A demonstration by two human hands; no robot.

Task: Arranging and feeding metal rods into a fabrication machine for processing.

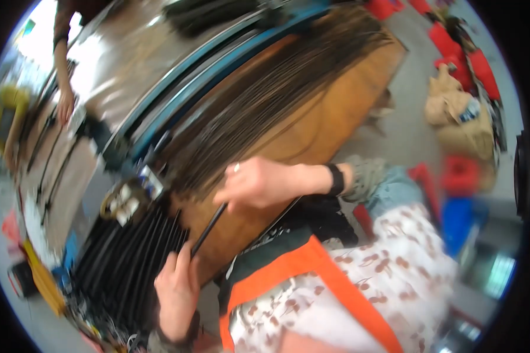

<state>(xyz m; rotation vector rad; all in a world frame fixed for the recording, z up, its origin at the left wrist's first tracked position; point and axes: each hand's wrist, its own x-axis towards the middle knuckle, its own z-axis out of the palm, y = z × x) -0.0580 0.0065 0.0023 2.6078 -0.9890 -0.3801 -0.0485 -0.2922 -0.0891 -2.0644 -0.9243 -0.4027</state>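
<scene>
Between my two hands runs a short black tube, slanting over the wooden tabletop. My right hand is closed around its upper end. The fingers of my left hand grip its lower end. Just left of my left hand lies a pile of similar black tubes, side by side. Beyond my right hand a long bundle of thin dark strands stretches across the table toward the far right; I cannot make out what they are.
A round brownish container with white pieces stands beyond the black tubes. Long blue and silver rails border the strands. Another person's hand is at the far left, over a second surface. Beige sacks and red objects lie at right.
</scene>
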